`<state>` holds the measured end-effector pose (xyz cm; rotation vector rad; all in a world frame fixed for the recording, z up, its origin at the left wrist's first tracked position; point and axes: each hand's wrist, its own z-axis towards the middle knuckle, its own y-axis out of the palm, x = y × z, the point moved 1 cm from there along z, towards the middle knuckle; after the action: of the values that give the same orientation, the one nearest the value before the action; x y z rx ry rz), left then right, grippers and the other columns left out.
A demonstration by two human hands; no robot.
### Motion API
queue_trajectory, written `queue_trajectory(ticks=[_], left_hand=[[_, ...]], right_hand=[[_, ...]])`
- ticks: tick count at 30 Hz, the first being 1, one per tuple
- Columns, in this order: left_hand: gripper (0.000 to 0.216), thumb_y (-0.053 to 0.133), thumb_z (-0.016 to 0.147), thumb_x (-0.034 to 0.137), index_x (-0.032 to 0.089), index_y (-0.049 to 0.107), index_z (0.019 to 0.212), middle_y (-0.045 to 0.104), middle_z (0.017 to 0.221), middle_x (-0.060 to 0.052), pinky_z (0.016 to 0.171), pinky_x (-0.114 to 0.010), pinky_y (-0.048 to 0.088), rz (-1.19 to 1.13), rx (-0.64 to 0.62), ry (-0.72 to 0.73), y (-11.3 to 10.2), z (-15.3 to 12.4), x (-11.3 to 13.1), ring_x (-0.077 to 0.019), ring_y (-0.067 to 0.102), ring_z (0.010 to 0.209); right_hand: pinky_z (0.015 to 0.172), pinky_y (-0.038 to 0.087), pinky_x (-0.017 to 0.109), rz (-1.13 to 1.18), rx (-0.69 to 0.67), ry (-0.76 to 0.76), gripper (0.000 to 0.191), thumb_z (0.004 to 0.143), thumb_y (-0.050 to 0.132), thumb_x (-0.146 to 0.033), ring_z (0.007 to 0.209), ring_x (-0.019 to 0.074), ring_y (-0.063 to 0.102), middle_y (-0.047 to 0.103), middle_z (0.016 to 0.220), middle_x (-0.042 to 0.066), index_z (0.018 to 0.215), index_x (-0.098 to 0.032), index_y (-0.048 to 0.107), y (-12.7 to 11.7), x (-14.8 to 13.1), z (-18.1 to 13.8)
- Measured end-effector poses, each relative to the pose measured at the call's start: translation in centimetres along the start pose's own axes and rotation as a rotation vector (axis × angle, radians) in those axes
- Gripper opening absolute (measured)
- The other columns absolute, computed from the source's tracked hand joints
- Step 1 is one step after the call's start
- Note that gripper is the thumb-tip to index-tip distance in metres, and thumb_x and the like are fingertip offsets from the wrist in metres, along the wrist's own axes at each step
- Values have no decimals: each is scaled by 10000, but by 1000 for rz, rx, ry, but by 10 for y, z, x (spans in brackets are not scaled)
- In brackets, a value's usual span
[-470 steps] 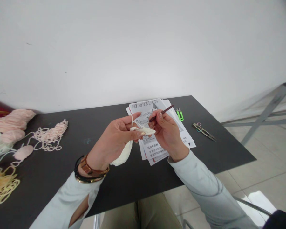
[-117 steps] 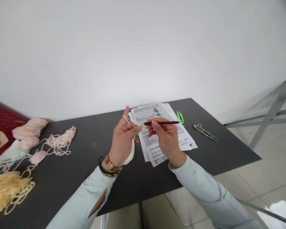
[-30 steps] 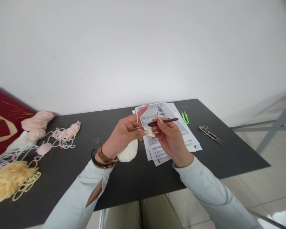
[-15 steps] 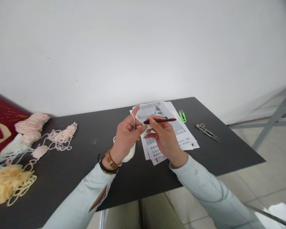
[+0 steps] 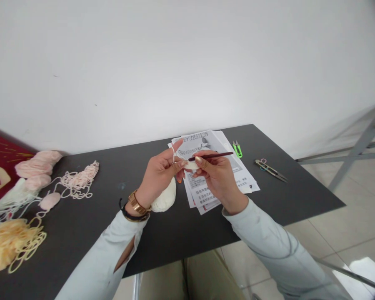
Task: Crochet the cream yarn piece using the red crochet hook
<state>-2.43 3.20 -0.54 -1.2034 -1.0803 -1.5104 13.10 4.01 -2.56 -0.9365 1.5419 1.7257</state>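
A person's left hand (image 5: 159, 173) pinched a small, cream-white piece of yarn work (image 5: 192, 166) between thumb and fingers, a pale yarn strand (image 5: 174, 156) looped over the outstretched index finger. Above printed white paper sheets (image 5: 208, 200), the right hand (image 5: 219, 175) gripped a slim, dark-red crochet hook (image 5: 217, 156) close to its tip. Neat stitches likely called for even tension, a firm pinch beside the hook and small, unhurried strokes.

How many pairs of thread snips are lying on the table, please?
2. The green snips lie just right of the printed sheets; the metal snips lie farther right on the black table. Any under the sheets would be hidden.
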Motion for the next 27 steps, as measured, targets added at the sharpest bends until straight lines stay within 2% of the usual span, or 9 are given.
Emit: queue_trajectory(ticks=[2,4,7,10,13,16,22,27], left_hand=[[683,665,845,272,179,400,1468,606,621,31,397,-199,386,80,-47,8,-1,-1,3,-73,507,408],[660,643,862,282,236,394,1471,607,685,29,339,-191,341,92,-102,-14,-2,-2,4,-62,495,358],[700,708,808,277,279,426,1448,640,873,-13,345,-197,394,-10,-148,-49,-1,-2,4,-68,548,425],[807,787,722,220,269,434,1446,649,907,-24,417,-195,460,-122,-115,-70,3,-2,1,-80,564,548],[868,810,681,174,256,423,1453,656,854,-9,425,-185,445,-208,-77,-135,8,-2,-2,-78,537,560],[838,803,682,147,223,445,1437,648,760,18,455,-182,430,-269,-35,-170,10,-2,-3,-68,519,538],[749,782,705,128,221,500,1393,647,731,31,670,-214,467,-324,12,-151,9,-2,-7,-86,591,662],[778,753,707,95,233,468,1418,603,712,51,593,-189,414,-331,10,-147,10,-2,-4,-67,534,624]], right_hand=[[438,564,178,-1,-3,2,187,641,840,-278,442,68,591,677,607,-41,774,-199,734,-1,0,0],[441,565,178,2,-8,0,179,644,838,-272,440,65,588,667,598,-48,773,-199,737,-1,0,0],[444,558,172,-16,-22,-28,154,665,827,-263,444,64,595,681,615,-45,776,-200,741,-2,0,0],[461,554,172,-60,-34,-68,133,689,814,-258,467,70,613,706,641,-32,788,-202,745,-2,2,0],[487,566,189,-69,-39,-89,115,701,806,-250,505,85,639,717,661,-27,790,-207,745,-2,3,-1],[487,572,204,-87,-29,-101,113,694,808,-241,511,90,642,728,695,-25,782,-210,744,-2,3,0],[502,552,195,-143,-42,-160,100,687,814,-229,564,94,652,747,742,-17,771,-227,760,-4,1,1],[533,574,219,-118,39,-102,153,708,798,-319,618,122,683,755,736,-1,820,-220,766,-4,-2,1]])
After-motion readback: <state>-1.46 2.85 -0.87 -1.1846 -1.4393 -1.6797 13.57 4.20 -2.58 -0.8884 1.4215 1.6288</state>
